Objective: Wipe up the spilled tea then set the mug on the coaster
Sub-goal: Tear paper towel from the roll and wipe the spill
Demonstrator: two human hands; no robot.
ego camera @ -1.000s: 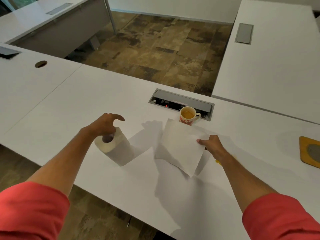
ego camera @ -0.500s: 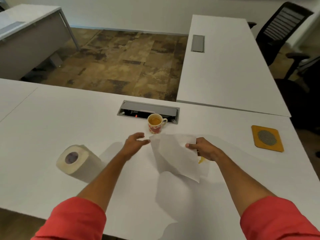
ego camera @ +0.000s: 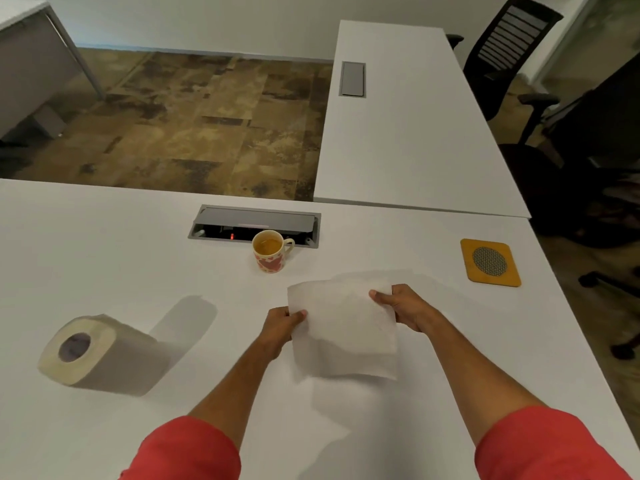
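A white paper towel sheet (ego camera: 343, 327) hangs above the white desk (ego camera: 121, 258), held at its two upper corners. My left hand (ego camera: 282, 323) pinches the left corner and my right hand (ego camera: 403, 306) pinches the right one. Behind the sheet stands a cream mug (ego camera: 270, 251) with red hearts, filled with tea, its handle to the right. A wooden coaster (ego camera: 490, 262) with a grey mesh centre lies at the far right of the desk. The sheet hides the spilled tea.
A paper towel roll (ego camera: 90, 351) lies on its side at the left. An open grey cable box (ego camera: 254, 223) is set into the desk just behind the mug. A second desk (ego camera: 408, 133) joins at the back right, with black office chairs (ego camera: 512, 53) beyond.
My left hand left the roll, crossed to the right and took the sheet's left corner. The sheet is now spread between both hands. The view swung right, and the yellow spill is covered.
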